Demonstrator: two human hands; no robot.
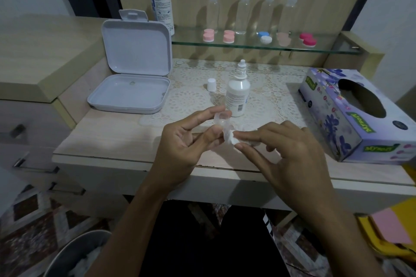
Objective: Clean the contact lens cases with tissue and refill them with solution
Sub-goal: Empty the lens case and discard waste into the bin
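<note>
The left hand (180, 139) pinches a clear lens case (221, 119) between thumb and fingertips, just above the front of the table (108, 132). The right hand (290, 150) grips a wad of tissue (231, 138) and presses it against the lower well of the case. To wipe well, I would keep the case steady in the left hand, twist a tissue corner into each well and turn it around the wall, so no lint or film stays behind. The small solution bottle (238, 94) stands uncapped just behind the hands, its cap (211, 84) beside it, ready for refilling. A careless elbow could tip it.
</note>
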